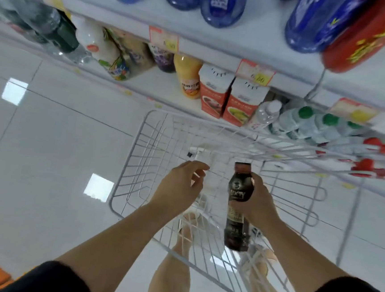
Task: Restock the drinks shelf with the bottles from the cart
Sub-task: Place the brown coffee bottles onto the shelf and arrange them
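Gripping dark bottle (237, 205), right hand (257, 201), over cart (139, 155)

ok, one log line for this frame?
right hand: grips dark bottle | left hand: empty, open | both over wire cart | cart looks empty | shelf: not reached

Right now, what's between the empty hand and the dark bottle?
In the head view, nothing is held between the left hand and the dark bottle; only the wire cart shows below.
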`<state>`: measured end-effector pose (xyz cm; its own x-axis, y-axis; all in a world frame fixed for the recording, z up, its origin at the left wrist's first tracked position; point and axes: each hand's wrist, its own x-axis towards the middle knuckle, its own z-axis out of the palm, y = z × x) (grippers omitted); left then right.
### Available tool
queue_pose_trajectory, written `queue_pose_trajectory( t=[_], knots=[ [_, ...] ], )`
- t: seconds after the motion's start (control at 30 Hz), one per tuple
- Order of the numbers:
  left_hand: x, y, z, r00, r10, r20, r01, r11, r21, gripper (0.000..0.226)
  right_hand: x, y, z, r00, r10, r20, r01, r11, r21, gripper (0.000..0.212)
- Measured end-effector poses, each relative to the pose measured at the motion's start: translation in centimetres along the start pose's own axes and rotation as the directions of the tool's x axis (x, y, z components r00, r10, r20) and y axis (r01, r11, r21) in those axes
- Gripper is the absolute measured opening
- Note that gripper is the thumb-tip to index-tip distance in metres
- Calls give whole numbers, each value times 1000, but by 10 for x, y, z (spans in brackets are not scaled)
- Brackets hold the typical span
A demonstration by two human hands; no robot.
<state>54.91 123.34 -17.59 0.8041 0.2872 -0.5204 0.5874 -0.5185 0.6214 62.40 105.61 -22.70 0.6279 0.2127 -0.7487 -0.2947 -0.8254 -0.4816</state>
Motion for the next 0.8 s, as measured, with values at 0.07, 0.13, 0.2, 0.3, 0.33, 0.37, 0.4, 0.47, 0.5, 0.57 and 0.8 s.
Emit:
queue_pose_trajectory(
  t=[0.07,0.13,0.2,0.3,0.33,0.37,0.4,0.47,0.5,0.57,0.8],
  knots=[
    [-5,40,-17,999,44,12,-44,999,-30,28,-41,-25,-30,997,-70,32,67,994,81,79],
    [-13,86,-39,995,102,23,-101,994,-46,28,-87,-52,-66,988,-154,32,147,978,150,75],
    [-27,134,-64,986,162,38,-160,985,-56,32,-130,-77,-106,972,-236,1,231,949,215,74],
    [-49,208,-101,955,292,54,-284,951,-121,32,-192,-111,-176,933,-339,-123,360,890,281,75],
    [-58,234,-112,940,337,46,-326,931,-163,27,-211,-122,-200,909,-377,-177,414,866,282,74],
    [-65,259,-123,925,379,34,-364,907,-211,22,-231,-133,-224,882,-411,-233,465,839,283,75],
    [-74,285,-133,908,418,21,-399,879,-260,19,-248,-143,-248,851,-439,-290,515,807,290,75],
    [-91,337,-152,868,496,10,-469,826,-312,20,-283,-160,-294,772,-489,-406,613,742,271,75],
    [-99,362,-160,843,537,11,-505,799,-326,21,-300,-168,-315,728,-510,-458,654,719,238,76],
    [-115,406,-174,789,614,22,-571,746,-342,25,-329,-180,-351,634,-539,-554,727,661,188,77],
    [-175,530,-192,510,855,90,-779,504,-374,76,-439,-199,-449,289,-609,-738,881,472,-45,78]
  ],
)
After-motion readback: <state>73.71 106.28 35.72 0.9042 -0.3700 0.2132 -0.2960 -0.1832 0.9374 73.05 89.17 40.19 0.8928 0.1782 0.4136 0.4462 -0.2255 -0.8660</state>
